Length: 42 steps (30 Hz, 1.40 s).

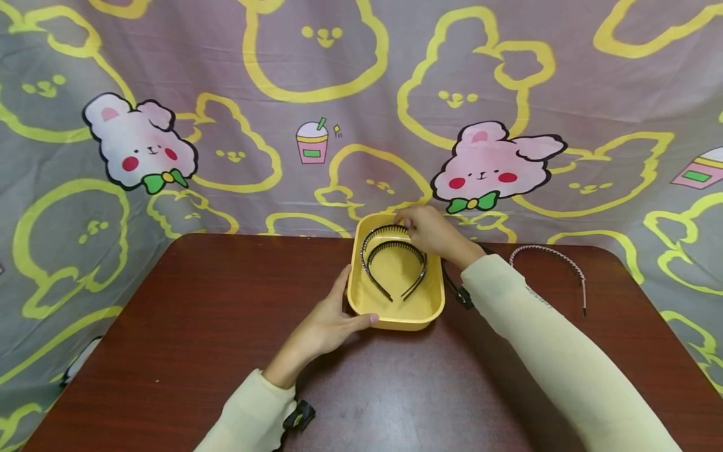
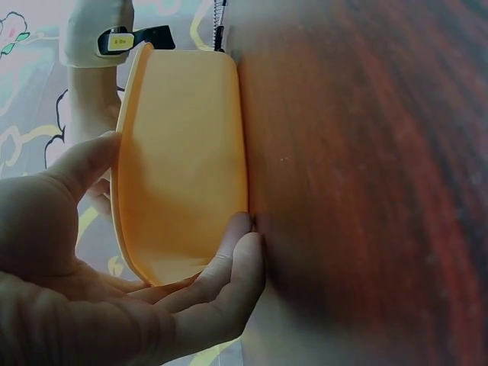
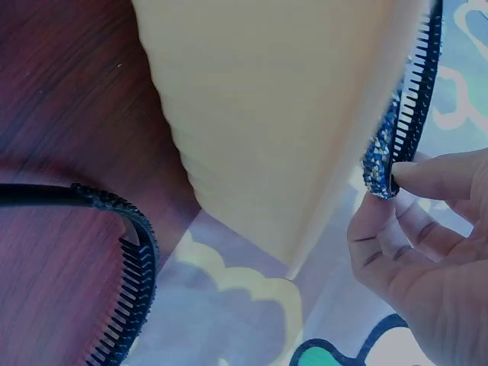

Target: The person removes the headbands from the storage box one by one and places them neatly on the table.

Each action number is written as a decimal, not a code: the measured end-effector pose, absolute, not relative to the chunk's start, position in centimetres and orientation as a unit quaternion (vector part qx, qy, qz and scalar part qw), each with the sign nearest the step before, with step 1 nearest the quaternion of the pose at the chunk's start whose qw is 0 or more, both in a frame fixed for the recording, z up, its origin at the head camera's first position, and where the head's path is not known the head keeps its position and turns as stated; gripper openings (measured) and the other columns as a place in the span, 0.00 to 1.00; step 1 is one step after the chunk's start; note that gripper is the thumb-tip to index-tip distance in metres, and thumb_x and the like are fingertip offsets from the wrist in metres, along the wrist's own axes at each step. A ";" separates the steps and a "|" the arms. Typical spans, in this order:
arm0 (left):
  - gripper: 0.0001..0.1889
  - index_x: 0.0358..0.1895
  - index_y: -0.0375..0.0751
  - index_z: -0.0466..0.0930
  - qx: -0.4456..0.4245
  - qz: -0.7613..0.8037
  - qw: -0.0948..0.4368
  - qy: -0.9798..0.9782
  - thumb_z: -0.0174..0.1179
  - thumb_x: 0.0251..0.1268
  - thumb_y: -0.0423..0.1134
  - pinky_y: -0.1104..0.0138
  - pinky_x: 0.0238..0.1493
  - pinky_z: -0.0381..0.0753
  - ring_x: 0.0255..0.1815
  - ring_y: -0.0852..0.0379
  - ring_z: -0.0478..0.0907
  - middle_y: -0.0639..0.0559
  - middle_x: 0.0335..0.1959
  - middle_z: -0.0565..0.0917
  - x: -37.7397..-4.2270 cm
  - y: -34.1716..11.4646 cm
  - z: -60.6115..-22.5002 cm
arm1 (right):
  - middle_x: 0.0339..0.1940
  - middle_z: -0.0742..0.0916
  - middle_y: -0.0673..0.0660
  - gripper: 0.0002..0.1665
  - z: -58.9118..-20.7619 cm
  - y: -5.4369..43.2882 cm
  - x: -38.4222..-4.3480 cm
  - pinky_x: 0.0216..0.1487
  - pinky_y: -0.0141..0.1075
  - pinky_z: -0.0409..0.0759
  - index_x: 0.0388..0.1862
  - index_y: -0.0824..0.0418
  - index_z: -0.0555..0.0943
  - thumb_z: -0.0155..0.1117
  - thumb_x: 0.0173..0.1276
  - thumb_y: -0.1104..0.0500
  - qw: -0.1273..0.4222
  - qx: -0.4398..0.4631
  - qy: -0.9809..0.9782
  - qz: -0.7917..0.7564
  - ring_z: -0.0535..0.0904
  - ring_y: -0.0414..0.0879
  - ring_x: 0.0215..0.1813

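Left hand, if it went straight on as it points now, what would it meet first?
The box, at once: the left hand's thumb and fingers are against it.

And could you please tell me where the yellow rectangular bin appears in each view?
Head: the yellow rectangular bin sits just right of and below centre.
Left wrist: the bin stands left of centre.
Right wrist: the bin fills the upper middle, cut by the top edge.
Shared landmark: the wooden tabletop, at right in the left wrist view, at left in the right.
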<state>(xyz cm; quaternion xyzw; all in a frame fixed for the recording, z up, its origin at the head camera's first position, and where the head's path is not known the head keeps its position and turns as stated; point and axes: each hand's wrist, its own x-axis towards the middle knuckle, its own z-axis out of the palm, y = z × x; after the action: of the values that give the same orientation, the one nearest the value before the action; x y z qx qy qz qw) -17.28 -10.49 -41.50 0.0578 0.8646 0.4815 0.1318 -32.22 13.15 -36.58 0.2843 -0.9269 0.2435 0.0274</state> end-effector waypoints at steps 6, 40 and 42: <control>0.59 0.87 0.56 0.38 0.055 0.486 0.131 0.862 0.74 0.65 0.51 0.54 0.55 0.82 0.37 0.58 0.86 0.44 0.41 0.90 -17.3 -10.6 -41.4 | 0.41 0.86 0.62 0.22 -35.7 13.5 -31.5 0.48 0.44 0.76 0.53 0.67 0.88 0.52 0.68 0.76 0.022 0.283 -0.924 0.255 0.79 0.52 0.44; 0.59 0.87 0.57 0.37 0.055 0.497 0.140 0.855 0.75 0.64 0.51 0.48 0.61 0.80 0.39 0.56 0.89 0.41 0.44 0.90 -17.2 -10.4 -41.3 | 0.53 0.87 0.63 0.19 -33.3 20.5 -26.5 0.52 0.44 0.80 0.57 0.62 0.88 0.62 0.71 0.71 -0.042 0.238 -0.911 0.333 0.81 0.53 0.51; 0.59 0.87 0.56 0.37 0.055 0.498 0.140 0.854 0.75 0.64 0.51 0.49 0.60 0.81 0.39 0.55 0.89 0.41 0.44 0.90 -17.2 -10.4 -41.3 | 0.52 0.87 0.62 0.19 -33.2 21.1 -26.2 0.47 0.39 0.80 0.58 0.62 0.88 0.63 0.71 0.70 -0.047 0.234 -0.909 0.341 0.80 0.51 0.49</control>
<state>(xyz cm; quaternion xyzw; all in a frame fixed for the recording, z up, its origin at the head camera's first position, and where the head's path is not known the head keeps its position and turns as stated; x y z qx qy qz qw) -17.20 -10.42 -41.32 0.0546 0.8538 0.4984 0.1400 -26.21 21.05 -33.18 0.2340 -0.9091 0.3413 -0.0467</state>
